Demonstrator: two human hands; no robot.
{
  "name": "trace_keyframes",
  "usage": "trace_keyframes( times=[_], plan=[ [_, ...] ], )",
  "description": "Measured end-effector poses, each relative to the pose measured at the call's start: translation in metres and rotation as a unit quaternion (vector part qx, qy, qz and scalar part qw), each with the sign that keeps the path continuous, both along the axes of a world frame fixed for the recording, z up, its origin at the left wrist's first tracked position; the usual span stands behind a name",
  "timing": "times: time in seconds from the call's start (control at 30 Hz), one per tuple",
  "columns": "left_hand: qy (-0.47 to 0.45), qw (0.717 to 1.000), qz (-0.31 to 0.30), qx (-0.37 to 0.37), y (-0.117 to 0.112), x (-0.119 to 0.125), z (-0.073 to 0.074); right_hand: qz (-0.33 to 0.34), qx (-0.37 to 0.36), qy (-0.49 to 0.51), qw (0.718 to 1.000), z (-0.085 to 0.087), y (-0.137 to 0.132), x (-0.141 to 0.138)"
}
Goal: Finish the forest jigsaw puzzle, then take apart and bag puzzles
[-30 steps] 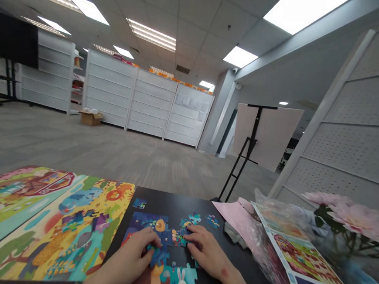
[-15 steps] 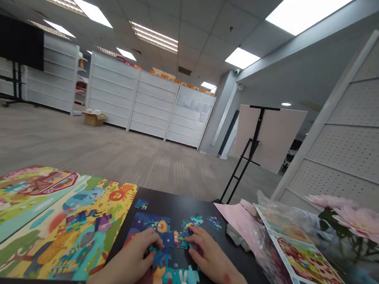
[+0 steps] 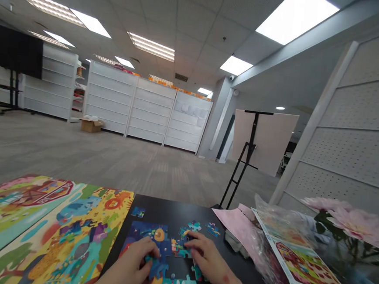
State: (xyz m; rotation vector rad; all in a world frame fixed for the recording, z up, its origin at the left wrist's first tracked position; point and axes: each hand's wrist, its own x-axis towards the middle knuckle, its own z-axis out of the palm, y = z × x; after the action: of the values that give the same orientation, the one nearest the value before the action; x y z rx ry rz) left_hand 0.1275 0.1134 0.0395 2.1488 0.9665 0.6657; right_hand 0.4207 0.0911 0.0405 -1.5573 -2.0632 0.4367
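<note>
A partly built jigsaw (image 3: pixel 151 235) in dark blue lies on a black table (image 3: pixel 174 208). My left hand (image 3: pixel 134 262) rests on the puzzle's left part, fingers curled and pressing on a blue piece at its edge. My right hand (image 3: pixel 208 259) lies just right of a gap in the puzzle, fingertips pinched on a small colourful piece (image 3: pixel 178 246) next to the built part. Three loose pieces (image 3: pixel 138 211) (image 3: pixel 194 225) (image 3: pixel 213 229) lie farther back on the table.
Two finished colourful puzzles (image 3: pixel 70 233) cover the table's left. At right lie pink paper (image 3: pixel 235 222), a plastic bag with picture sheets (image 3: pixel 298 260) and pink flowers (image 3: pixel 354 218). Beyond the table stand an easel (image 3: pixel 245 159), white shelving (image 3: pixel 146 108) and a cardboard box (image 3: pixel 90 125).
The view has tilted slightly up and shifted. Both hands stay on the puzzle, the right hand's fingers nudging the small piece a little toward the built part.
</note>
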Motion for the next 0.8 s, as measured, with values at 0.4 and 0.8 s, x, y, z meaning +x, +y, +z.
trace_keyframes(
  times=[0.4, 0.8],
  plan=[
    [0.0, 1.0, -0.001, 0.0, 0.003, 0.001, -0.003, -0.022, 0.05, -0.05, 0.997, 0.003, 0.005, -0.01],
    [0.011, 1.0, 0.0, 0.0, 0.0, 0.002, 0.0, -0.042, 0.03, -0.048, 0.998, 0.003, 0.008, -0.015]
  ],
)
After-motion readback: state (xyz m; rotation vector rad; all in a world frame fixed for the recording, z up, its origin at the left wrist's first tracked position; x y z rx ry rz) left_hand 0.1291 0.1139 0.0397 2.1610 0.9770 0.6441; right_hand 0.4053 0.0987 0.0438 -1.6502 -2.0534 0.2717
